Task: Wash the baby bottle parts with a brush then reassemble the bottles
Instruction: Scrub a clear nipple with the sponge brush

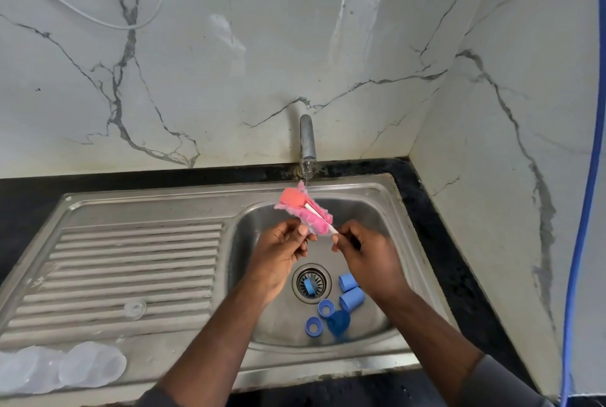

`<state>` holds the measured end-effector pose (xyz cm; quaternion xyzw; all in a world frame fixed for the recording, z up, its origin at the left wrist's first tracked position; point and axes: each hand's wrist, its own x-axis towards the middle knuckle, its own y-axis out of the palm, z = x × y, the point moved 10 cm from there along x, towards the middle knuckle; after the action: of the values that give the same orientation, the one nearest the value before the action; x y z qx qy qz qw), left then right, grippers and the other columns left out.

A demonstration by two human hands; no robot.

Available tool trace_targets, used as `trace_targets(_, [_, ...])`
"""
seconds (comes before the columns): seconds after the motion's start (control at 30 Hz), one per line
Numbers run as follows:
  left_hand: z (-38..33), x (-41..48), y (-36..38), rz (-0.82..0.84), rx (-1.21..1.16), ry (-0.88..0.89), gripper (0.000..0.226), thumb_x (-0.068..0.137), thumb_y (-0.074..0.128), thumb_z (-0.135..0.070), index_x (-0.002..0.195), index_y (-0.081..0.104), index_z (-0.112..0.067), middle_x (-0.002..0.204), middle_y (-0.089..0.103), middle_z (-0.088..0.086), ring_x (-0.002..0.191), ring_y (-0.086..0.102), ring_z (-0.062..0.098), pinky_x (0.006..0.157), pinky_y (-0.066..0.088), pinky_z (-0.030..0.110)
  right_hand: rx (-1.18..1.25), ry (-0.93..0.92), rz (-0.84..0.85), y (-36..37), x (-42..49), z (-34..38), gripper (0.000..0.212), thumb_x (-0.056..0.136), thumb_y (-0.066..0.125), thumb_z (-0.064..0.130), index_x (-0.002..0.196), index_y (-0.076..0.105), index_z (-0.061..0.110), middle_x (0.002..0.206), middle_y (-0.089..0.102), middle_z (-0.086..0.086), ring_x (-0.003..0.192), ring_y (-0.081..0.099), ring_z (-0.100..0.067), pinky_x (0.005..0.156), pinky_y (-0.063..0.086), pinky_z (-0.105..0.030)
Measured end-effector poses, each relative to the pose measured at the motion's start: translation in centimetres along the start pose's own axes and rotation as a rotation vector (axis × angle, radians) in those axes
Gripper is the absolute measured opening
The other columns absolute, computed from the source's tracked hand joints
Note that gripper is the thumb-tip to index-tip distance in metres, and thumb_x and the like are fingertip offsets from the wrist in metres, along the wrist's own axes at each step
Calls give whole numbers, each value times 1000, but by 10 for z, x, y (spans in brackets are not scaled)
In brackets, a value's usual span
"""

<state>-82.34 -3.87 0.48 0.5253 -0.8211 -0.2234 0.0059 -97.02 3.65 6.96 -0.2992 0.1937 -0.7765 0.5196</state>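
A pink bottle brush (303,209) with an orange sponge tip is held over the sink basin (387,219), just under the tap (307,141). My right hand (364,255) pinches its white handle. My left hand (282,252) holds the lower bristles with curled fingers. Several blue bottle parts lie on the basin floor: two caps (351,291), two rings (319,316), a darker blue piece (339,323) and one blue piece on the drain (309,287). Two clear bottles (62,369) lie on the drainboard's front left, with a clear nipple (134,309) further up.
The ribbed steel drainboard (131,262) spans the left side. A black counter (459,275) borders the sink, and marble walls close off the back and right. A blue hose (583,209) hangs along the right wall.
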Motion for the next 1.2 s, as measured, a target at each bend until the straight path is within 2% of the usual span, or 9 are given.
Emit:
trace_targets(0.13, [-10,9,-12,-86,-196,14,10,91,63,-14,95,70,-8,76,65,3,68,58,9,64,53,22,32,27,15,0,-6,-11,13,94,68,15,82,65,14,63,59,24,57,55,0,54,37,-9])
trace_targets(0.27, [-4,7,2,-7,-74,7,20,86,66,-24,99,69,-9,75,64,1,69,53,10,65,51,23,36,43,-17,-3,-1,-11,14,95,68,15,81,64,14,65,58,26,57,54,-2,53,37,-10])
trace_targets(0.43, [-7,11,-8,-84,-347,34,20,87,62,-23,98,67,-7,77,64,4,68,57,9,62,54,21,46,82,10,1,-10,-20,14,96,66,17,82,64,16,67,63,15,60,58,-7,54,40,-12])
trace_targets(0.6, [7,6,13,8,-221,-10,23,88,62,-22,105,66,-7,77,64,0,72,53,10,67,51,22,1,105,-50,-8,-1,-24,15,95,68,17,81,63,15,62,59,13,58,56,-5,53,37,-10])
trace_targets(0.67, [8,6,11,-29,-305,-6,25,87,63,-21,108,66,-7,79,66,1,72,57,9,66,51,22,-7,99,-32,-7,0,-22,15,95,68,18,80,63,15,59,56,14,56,55,-3,52,36,-10])
trace_targets(0.73, [4,9,5,-74,-373,4,24,86,63,-20,106,67,-9,80,67,1,71,60,8,63,53,21,22,110,16,-3,-7,-26,14,96,67,19,82,63,16,64,61,13,60,58,-2,55,38,-9])
trace_targets(0.9, [11,7,18,-37,-250,19,22,83,66,-15,106,66,-14,85,68,1,75,61,9,70,50,26,39,133,-1,-7,-7,-33,14,96,65,16,82,63,16,67,64,11,60,58,-3,56,39,-10])
trace_targets(1.07, [-2,15,11,-133,-373,135,38,81,68,-5,118,62,-6,97,71,8,85,67,15,74,57,24,54,203,59,-2,-14,-42,16,98,63,16,82,63,15,69,68,9,58,57,-2,55,40,-12])
trace_targets(1.2, [-3,16,20,-133,-270,205,40,79,73,-2,116,61,-7,109,71,11,98,69,19,78,58,28,58,227,38,-9,-14,-48,16,98,62,14,82,64,13,69,70,8,58,58,1,56,40,-10])
